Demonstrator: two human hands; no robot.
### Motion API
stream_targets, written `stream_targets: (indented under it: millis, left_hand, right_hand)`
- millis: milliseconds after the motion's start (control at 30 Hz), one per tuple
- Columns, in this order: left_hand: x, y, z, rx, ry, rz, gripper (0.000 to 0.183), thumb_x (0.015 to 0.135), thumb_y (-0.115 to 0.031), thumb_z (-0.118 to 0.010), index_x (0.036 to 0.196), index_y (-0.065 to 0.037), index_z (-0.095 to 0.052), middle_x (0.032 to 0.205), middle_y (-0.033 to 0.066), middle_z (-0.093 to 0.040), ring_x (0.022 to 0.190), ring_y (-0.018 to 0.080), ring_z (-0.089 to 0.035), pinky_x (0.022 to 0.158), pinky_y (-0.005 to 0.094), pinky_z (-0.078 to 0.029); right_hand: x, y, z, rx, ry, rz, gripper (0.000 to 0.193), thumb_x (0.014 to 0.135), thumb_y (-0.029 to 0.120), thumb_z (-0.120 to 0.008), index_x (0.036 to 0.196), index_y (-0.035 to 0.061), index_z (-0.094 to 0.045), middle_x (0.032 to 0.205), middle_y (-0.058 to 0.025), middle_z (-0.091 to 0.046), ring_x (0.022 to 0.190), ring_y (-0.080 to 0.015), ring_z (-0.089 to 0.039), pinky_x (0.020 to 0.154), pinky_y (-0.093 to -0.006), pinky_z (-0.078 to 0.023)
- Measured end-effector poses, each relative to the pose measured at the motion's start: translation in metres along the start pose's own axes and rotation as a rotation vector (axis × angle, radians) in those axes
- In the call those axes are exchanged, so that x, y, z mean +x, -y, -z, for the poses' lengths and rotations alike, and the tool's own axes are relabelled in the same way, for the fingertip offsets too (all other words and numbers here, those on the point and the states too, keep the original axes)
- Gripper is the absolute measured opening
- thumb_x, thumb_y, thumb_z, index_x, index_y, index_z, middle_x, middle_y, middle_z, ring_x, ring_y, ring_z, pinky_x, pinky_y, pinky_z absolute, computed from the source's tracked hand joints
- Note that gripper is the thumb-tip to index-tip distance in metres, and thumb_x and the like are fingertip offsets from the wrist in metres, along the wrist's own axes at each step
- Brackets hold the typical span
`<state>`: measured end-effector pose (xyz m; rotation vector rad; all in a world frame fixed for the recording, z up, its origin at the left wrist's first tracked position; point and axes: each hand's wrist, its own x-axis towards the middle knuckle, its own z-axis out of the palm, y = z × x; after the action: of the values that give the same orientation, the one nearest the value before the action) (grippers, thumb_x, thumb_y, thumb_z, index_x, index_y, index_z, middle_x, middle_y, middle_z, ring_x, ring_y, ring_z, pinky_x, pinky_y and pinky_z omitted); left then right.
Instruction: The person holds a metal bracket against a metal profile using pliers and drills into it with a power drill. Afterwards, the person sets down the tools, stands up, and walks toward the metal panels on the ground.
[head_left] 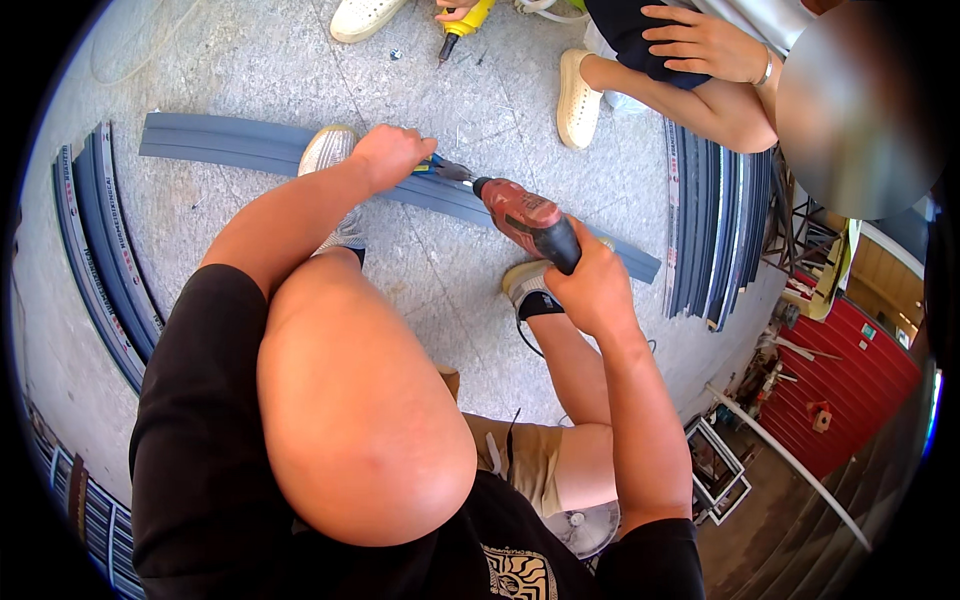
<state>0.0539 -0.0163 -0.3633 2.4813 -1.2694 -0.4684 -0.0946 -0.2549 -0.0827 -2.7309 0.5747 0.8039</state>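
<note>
My left hand (393, 157) is closed around the blue and yellow handles of a pair of pliers (452, 171). The metal jaws of the pliers meet the front end of a red and black power drill (525, 215). My right hand (592, 285) grips this drill by its black handle, with the nose pointing up and left. Beneath both tools a long grey profile strip (225, 143) lies across the floor. My left shoe (328, 150) rests on the strip, and my right shoe (522, 280) is beside it. What the jaws pinch is too small to tell.
Grey profiles lie stacked at the left (105, 230) and the right (700, 230). Across from me a person's hand (705, 45) rests on a knee; another hand holds a yellow power tool (465, 25). White frames (718, 470) and a red corrugated panel (840, 385) are at lower right.
</note>
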Motion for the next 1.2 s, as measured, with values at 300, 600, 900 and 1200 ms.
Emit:
stream_targets:
  millis: [300, 600, 900, 1200]
  left_hand:
    - [-0.003, -0.001, -0.006, -0.006, -0.042, -0.006, 0.015, 0.096, -0.013, -0.062, 0.111, -0.012, -0.064, 0.096, 0.0122, -0.076, 0.089, 0.0344, -0.078, 0.074, 0.0470, -0.063]
    - [-0.004, 0.000, -0.005, 0.012, -0.032, -0.008, 0.015, 0.095, -0.013, -0.063, 0.110, -0.012, -0.063, 0.097, 0.0125, -0.075, 0.089, 0.0345, -0.078, 0.075, 0.0481, -0.062]
    - [0.000, -0.003, -0.002, 0.002, -0.058, -0.026, 0.017, 0.093, -0.012, -0.065, 0.110, -0.011, -0.063, 0.094, 0.0129, -0.074, 0.086, 0.0349, -0.077, 0.073, 0.0484, -0.062]
    - [-0.004, -0.002, -0.005, -0.020, -0.074, -0.008, 0.017, 0.093, -0.012, -0.065, 0.109, -0.010, -0.063, 0.093, 0.0132, -0.073, 0.085, 0.0349, -0.077, 0.074, 0.0484, -0.062]
  right_hand:
    - [-0.009, 0.013, -0.005, -0.108, -0.009, -0.029, 0.069, 0.083, 0.022, -0.078, 0.150, 0.0208, -0.061, 0.105, -0.0219, -0.080, 0.098, -0.0441, -0.077, 0.092, -0.0521, -0.061]
    - [-0.015, 0.009, -0.015, -0.114, -0.021, 0.011, 0.071, 0.085, 0.022, -0.077, 0.153, 0.0219, -0.058, 0.103, -0.0229, -0.079, 0.094, -0.0451, -0.077, 0.088, -0.0538, -0.061]
    - [-0.018, 0.000, -0.015, -0.064, 0.020, -0.055, 0.073, 0.086, 0.024, -0.079, 0.155, 0.0226, -0.056, 0.101, -0.0237, -0.079, 0.092, -0.0466, -0.076, 0.088, -0.0546, -0.061]
    - [-0.017, -0.005, -0.016, -0.035, 0.021, -0.047, 0.074, 0.084, 0.023, -0.080, 0.154, 0.0224, -0.057, 0.101, -0.0237, -0.079, 0.093, -0.0456, -0.077, 0.088, -0.0533, -0.061]
